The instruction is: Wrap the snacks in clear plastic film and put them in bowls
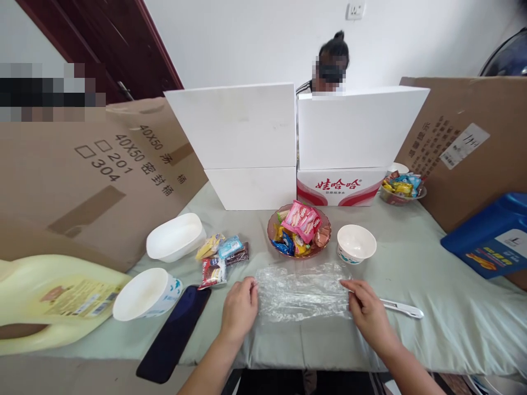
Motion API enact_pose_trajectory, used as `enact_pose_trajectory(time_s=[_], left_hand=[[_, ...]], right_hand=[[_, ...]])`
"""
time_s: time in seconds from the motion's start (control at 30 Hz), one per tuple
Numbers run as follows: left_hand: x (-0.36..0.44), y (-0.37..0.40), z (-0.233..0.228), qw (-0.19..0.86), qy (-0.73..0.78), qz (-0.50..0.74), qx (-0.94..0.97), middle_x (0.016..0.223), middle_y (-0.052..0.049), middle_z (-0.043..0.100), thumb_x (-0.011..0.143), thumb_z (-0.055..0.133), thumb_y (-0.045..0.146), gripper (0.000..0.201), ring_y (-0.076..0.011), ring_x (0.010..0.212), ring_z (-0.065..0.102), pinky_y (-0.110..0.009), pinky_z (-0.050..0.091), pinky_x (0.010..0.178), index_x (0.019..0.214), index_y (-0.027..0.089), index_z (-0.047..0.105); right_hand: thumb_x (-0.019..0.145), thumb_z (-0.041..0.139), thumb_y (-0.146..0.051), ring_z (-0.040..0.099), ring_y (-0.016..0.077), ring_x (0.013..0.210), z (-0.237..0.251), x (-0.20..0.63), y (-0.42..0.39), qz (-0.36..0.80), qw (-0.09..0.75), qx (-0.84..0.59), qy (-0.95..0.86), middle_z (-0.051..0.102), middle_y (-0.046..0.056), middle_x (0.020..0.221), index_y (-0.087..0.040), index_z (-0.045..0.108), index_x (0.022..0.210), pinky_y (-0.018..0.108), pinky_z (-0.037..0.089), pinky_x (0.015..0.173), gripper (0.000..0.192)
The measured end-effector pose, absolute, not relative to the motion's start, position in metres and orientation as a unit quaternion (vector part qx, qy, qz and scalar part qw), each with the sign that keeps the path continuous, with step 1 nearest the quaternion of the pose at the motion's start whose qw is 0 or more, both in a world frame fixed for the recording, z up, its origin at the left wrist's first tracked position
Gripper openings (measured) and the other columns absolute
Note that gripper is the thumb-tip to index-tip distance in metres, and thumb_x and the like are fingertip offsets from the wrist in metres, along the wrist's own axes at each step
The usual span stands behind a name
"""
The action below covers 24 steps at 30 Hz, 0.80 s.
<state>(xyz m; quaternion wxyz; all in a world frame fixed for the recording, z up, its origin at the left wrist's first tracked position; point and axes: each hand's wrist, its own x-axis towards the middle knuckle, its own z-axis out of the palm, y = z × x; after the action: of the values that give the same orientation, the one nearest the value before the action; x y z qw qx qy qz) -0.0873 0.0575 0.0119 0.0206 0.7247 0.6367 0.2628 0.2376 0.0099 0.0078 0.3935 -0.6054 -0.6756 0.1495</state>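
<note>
A crumpled piece of clear plastic film (303,293) lies spread between my hands at the front of the table. My left hand (239,308) pinches its left edge between thumb and fingers. On the opposite side, my right hand (368,311) grips the right edge, index finger reaching over the film. A white utility knife (403,309) lies just beyond my right hand, partly hidden by it. Behind the film stands a pinkish glass bowl (274,245) of wrapped snacks, with a white paper bowl (356,241) to its right. Several wrapped snacks (224,255) lie beyond my left hand.
At left are a dark phone (175,334), a tilted paper bowl (144,293), a white oval dish (175,236) and a yellow jug (61,302). White boxes (251,131) stand behind. At right are another snack bowl (401,189) and a blue jug (489,236). A person (333,60) sits beyond.
</note>
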Motion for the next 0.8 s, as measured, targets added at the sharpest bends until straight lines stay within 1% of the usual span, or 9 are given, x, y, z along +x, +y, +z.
enact_pose_trajectory(time_s=[0.07,0.13,0.2,0.27,0.4,0.47,0.57,0.63,0.8], left_hand=[[-0.085,0.058,0.006,-0.008,0.630,0.238,0.739,0.080,-0.006,0.068,0.087,0.044,0.023,0.016,-0.0246,0.078,0.063,-0.036,0.050,0.072,0.088,0.020,0.060],[-0.083,0.057,0.001,-0.023,0.624,0.223,0.748,0.084,-0.007,0.068,0.087,0.045,0.022,0.017,-0.0262,0.081,0.061,-0.039,0.050,0.075,0.091,0.019,0.061],[-0.080,0.057,0.001,-0.034,0.626,0.222,0.747,0.089,-0.009,0.069,0.088,0.045,0.021,0.019,-0.0277,0.084,0.061,-0.041,0.050,0.076,0.097,0.018,0.062],[-0.077,0.057,0.004,-0.047,0.630,0.233,0.739,0.093,-0.011,0.068,0.088,0.044,0.020,0.023,-0.0289,0.087,0.061,-0.043,0.050,0.078,0.103,0.016,0.061],[-0.071,0.058,0.012,-0.033,0.613,0.263,0.744,0.093,-0.011,0.067,0.089,0.042,0.018,0.027,-0.0269,0.088,0.063,-0.041,0.051,0.080,0.109,0.015,0.059],[-0.070,0.058,0.011,-0.020,0.612,0.268,0.744,0.093,-0.010,0.067,0.090,0.041,0.017,0.027,-0.0257,0.088,0.064,-0.039,0.052,0.079,0.110,0.015,0.059],[-0.072,0.057,0.005,-0.008,0.627,0.257,0.736,0.094,-0.010,0.068,0.089,0.041,0.016,0.026,-0.0255,0.089,0.065,-0.038,0.053,0.079,0.108,0.016,0.059],[-0.074,0.057,0.000,-0.001,0.633,0.242,0.735,0.094,-0.010,0.068,0.088,0.042,0.016,0.025,-0.0261,0.089,0.065,-0.040,0.053,0.079,0.106,0.016,0.060],[-0.076,0.058,-0.003,-0.007,0.632,0.222,0.743,0.098,-0.010,0.068,0.085,0.046,0.013,0.024,-0.0260,0.091,0.064,-0.040,0.052,0.082,0.104,0.016,0.061]], right_hand=[[0.089,0.036,-0.018,0.066,0.0198,0.092,-0.004,0.235,0.010,0.084,0.333,-0.637,-0.690,0.064,0.009,0.109,-0.021,0.064,0.114,0.032,0.056,0.076,0.037],[0.088,0.036,-0.014,0.068,0.0198,0.086,-0.012,0.232,0.008,0.036,0.275,-0.655,-0.703,0.064,0.010,0.110,-0.019,0.063,0.116,0.031,0.057,0.068,0.040],[0.088,0.036,-0.013,0.068,0.0193,0.080,-0.015,0.229,0.005,0.005,0.245,-0.656,-0.714,0.064,0.011,0.110,-0.018,0.063,0.117,0.030,0.056,0.061,0.041],[0.089,0.036,-0.015,0.067,0.0195,0.081,-0.011,0.226,0.001,-0.020,0.247,-0.652,-0.716,0.064,0.010,0.109,-0.020,0.062,0.118,0.030,0.055,0.061,0.039],[0.094,0.043,-0.028,0.065,0.0217,0.091,0.005,0.226,-0.006,-0.048,0.296,-0.635,-0.712,0.066,0.008,0.103,-0.024,0.064,0.112,0.034,0.054,0.077,0.028],[0.095,0.045,-0.030,0.063,0.0216,0.092,0.009,0.228,-0.010,-0.038,0.314,-0.623,-0.716,0.066,0.007,0.099,-0.024,0.064,0.108,0.035,0.052,0.083,0.024],[0.095,0.046,-0.027,0.061,0.0214,0.083,0.008,0.233,-0.017,-0.022,0.308,-0.613,-0.727,0.065,0.006,0.087,-0.023,0.064,0.101,0.037,0.048,0.079,0.019],[0.093,0.047,-0.026,0.058,0.0224,0.080,0.003,0.236,-0.020,-0.020,0.293,-0.607,-0.738,0.063,0.005,0.080,-0.023,0.063,0.098,0.039,0.045,0.077,0.016],[0.089,0.048,-0.018,0.055,0.0239,0.086,-0.005,0.235,-0.023,-0.014,0.272,-0.598,-0.754,0.062,0.005,0.081,-0.022,0.061,0.095,0.040,0.041,0.082,0.016]])
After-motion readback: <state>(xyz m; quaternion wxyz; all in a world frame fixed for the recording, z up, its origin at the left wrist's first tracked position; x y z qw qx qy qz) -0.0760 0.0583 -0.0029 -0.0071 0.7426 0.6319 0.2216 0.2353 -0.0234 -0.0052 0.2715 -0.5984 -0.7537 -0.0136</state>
